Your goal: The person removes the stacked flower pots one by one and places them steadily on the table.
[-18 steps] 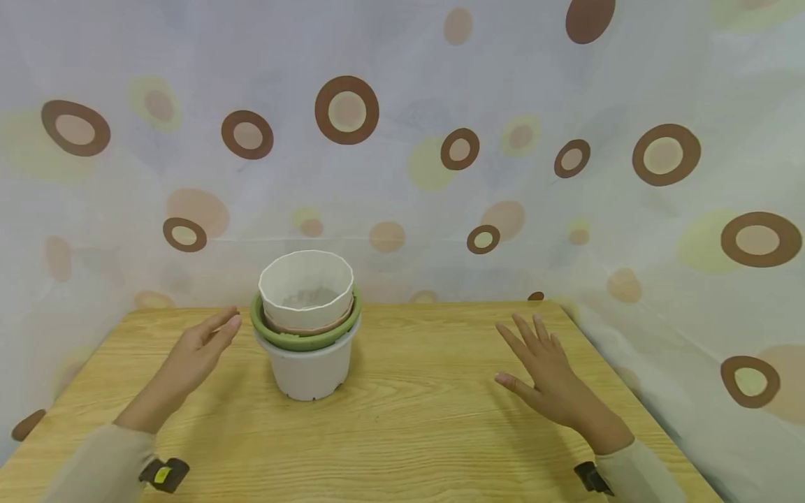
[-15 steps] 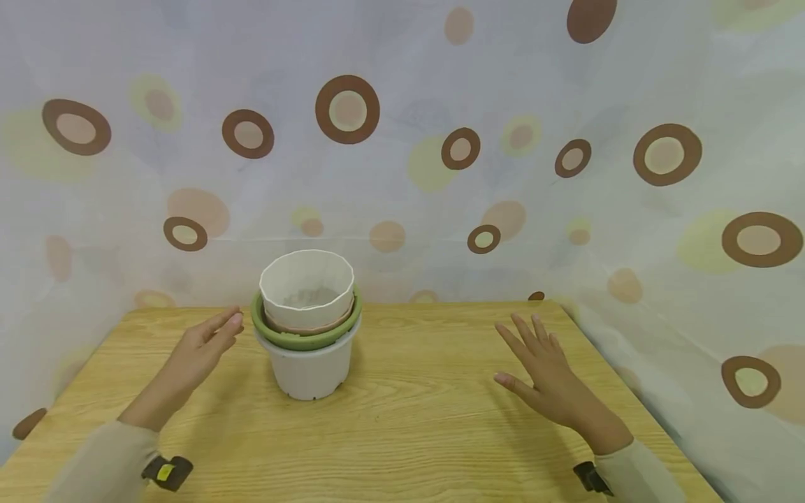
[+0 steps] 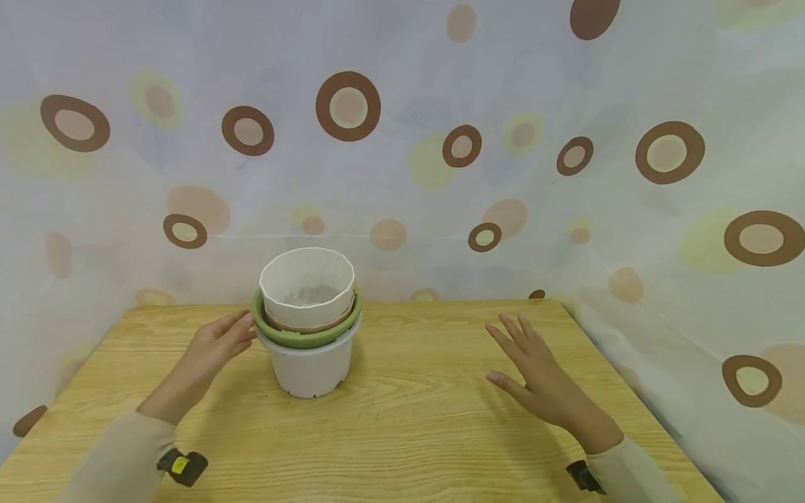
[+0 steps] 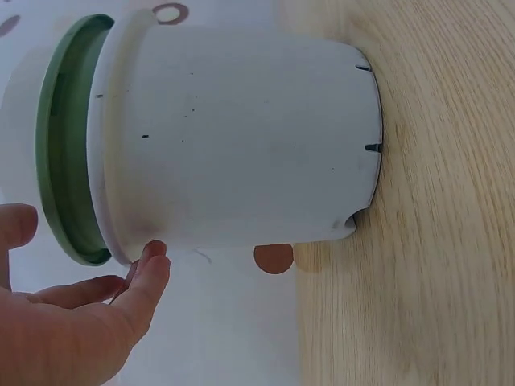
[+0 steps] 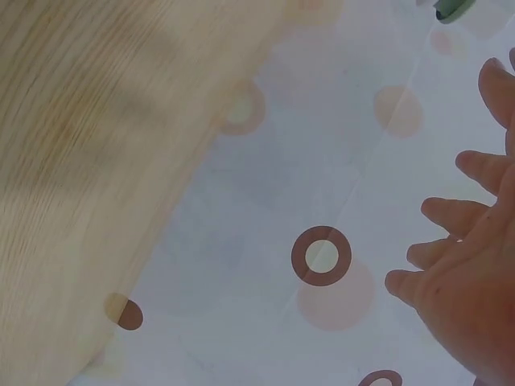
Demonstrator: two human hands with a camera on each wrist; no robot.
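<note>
A stack of nested flower pots stands upright on the table, left of centre in the head view. The outermost is a white pot (image 3: 312, 370) with small notches at its base. Inside it sits a green pot (image 3: 306, 340), then a pinkish one, and a white faceted pot (image 3: 307, 269) is on top. My left hand (image 3: 204, 360) is at the stack's left side, fingertips right at the rims of the green and outer white pots, fingers relaxed. My right hand (image 3: 544, 381) hovers over the right part of the table, fingers spread, holding nothing.
The wood-grain table (image 3: 415, 433) ends at a pale wall covering (image 3: 402, 84) patterned with brown and beige circles, which also runs along the right side. Each wrist wears a dark strap camera (image 3: 182, 467).
My left hand has moved right to the rims of the pot stack. My right hand has shifted slightly left. The pots have stayed in place.
</note>
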